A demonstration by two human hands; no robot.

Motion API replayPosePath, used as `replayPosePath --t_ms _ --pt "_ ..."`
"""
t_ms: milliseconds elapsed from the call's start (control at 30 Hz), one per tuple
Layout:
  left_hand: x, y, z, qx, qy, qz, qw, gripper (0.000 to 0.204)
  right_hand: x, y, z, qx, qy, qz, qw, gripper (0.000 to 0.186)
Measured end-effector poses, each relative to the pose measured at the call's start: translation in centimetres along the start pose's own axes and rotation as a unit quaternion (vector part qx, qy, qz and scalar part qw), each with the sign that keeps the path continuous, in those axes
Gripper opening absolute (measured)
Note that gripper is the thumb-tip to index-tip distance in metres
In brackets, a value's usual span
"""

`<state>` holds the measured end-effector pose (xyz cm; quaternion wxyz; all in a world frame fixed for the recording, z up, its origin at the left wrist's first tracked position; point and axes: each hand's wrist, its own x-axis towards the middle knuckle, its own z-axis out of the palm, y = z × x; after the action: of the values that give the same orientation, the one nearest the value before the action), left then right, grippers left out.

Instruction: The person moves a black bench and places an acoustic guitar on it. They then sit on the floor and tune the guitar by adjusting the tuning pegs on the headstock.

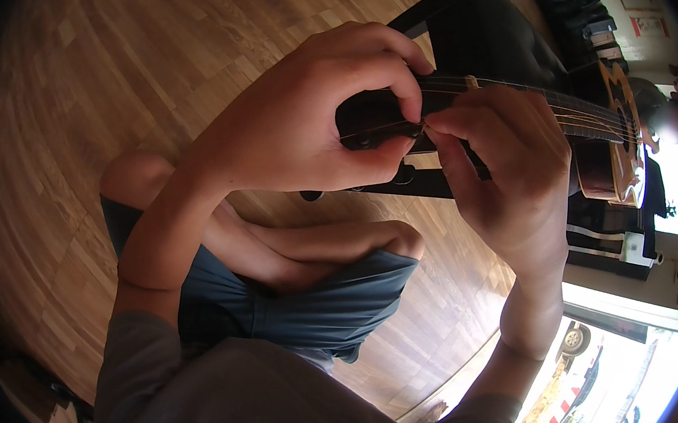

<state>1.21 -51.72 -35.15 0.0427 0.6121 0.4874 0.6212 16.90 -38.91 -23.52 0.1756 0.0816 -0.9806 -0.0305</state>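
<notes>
A guitar (601, 171) lies across a black bench, its body to the right and its dark headstock (361, 112) under my hands. Several strings (581, 112) run along the neck, some bowed and loose-looking near the body. My left hand (299, 118) arches over the headstock, thumb and index finger closing near a tuning post around a thin string. My right hand (515, 167) pinches the same spot from the other side, thumb and index fingertip together on the string. The fingers partly cover the contact point. A tuning peg (405, 172) shows below the left thumb.
The black bench (487, 30) stands on a wooden floor (107, 75). My crossed legs (295, 244) are below my hands. At the right are a bright window or doorway (606, 400) and cluttered items by the wall (642, 29).
</notes>
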Motion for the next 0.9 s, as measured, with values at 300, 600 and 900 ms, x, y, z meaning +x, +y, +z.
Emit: replayPosePath --t_ms 300,600,900 --pt "0.1 -0.1 0.5 0.019 0.032 0.003 0.999 0.028 -0.8 0.3 0.2 0.028 0.003 0.016 0.999 0.015" --pt "0.1 -0.1 0.3 0.011 0.029 0.003 1.0 0.024 0.2 1.0 -0.9 0.096 -0.088 0.066 0.989 0.016" --pt "0.1 -0.2 0.1 0.014 0.031 0.011 0.999 0.026 0.1 0.2 -0.8 -0.019 -0.046 -0.044 0.998 0.022"
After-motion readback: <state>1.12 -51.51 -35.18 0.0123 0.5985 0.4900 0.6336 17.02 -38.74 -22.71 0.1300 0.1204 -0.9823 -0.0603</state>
